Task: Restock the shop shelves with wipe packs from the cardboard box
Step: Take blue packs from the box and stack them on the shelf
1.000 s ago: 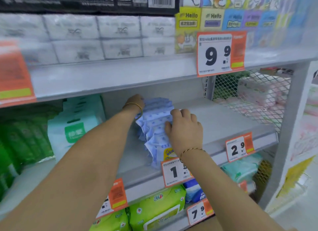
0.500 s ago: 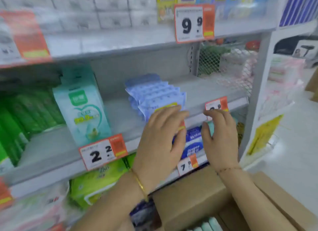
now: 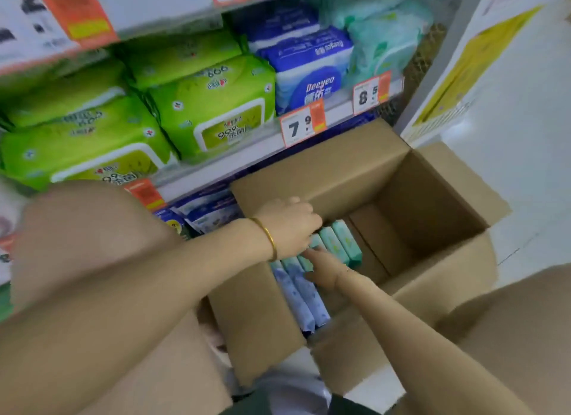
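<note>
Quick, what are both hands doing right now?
Left hand: fingers curled onto teal packs; grip cannot be told.
Right hand: open, touching teal packs.

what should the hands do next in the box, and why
Probably close both hands round a few teal packs and lift them out: the left hand and right hand are both on them inside the open box.

Stock count, box and shelf

One cardboard box point(image 3: 340, 167) holds at least four mint-green packs point(image 3: 335, 243) and two lavender-blue packs point(image 3: 309, 300). The shelf point(image 3: 247, 149) above carries four lime-green packs point(image 3: 213, 105), two blue Deeyeo packs point(image 3: 309, 71) and two readable price tags point(image 3: 301, 125) point(image 3: 369, 93), 7.9 and 8.5. There is one gold bangle point(image 3: 268, 238).
</note>
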Tool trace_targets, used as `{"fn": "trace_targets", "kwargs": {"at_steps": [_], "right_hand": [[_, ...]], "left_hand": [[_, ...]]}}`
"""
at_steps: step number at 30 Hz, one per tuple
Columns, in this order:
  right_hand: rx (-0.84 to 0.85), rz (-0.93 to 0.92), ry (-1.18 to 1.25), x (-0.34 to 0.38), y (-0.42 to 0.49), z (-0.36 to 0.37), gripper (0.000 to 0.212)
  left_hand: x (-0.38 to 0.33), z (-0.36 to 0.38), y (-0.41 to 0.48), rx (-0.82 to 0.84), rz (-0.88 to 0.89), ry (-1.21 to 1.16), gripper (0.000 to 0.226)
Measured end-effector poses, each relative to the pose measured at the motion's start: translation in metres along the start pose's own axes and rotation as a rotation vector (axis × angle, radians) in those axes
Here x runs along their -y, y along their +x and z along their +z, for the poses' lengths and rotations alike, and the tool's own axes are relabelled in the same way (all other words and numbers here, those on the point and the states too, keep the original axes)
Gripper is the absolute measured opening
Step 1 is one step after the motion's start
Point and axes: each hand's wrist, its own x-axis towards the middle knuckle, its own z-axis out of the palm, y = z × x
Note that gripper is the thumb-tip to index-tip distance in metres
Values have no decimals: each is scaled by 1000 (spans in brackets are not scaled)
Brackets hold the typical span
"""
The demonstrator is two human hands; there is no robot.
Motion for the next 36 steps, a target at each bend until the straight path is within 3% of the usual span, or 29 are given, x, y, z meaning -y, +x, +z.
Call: {"fn": "trace_targets", "kwargs": {"at_steps": [2,4,10,13,16,20,22,25,27,29,33,36], "right_hand": [[130,-16,-74,2,13,26,60],[124,37,-88,2,15,34,49],[-9,153,135,-18,13,21,29],[-199,255,255,-21,4,-10,23],[-312,274,630,-19,-15,-61,8],[-316,174,1182,-10,-56,-125,10],[-313,110,1312,-2,-73,-145,16],[-296,-1,1396,22,-96,-167,18],[-302,-86,1376,42,-109,-182,31],[-391,-165,1287,64,-124,-201,36],[-652,-446,932,110,-146,-240,13],[-868,-569,725,147,-152,-270,28]], "left_hand": [[-2,2,4,20,5,-13,30],[-1,1,7,40,3,-18,31],[6,2,9,61,-16,10,31],[5,1,8,67,-23,-48,34],[2,-4,5,93,-33,-169,42],[3,-12,-1,121,3,-267,84],[4,-16,-2,-77,18,-238,86],[9,-32,-2,-488,47,-355,55],[13,-49,-8,-658,20,-481,42],[20,-71,-19,-807,-32,-652,40],[36,-126,-43,-1055,-85,-866,41],[43,-166,-60,-1235,-72,-881,40]]}}
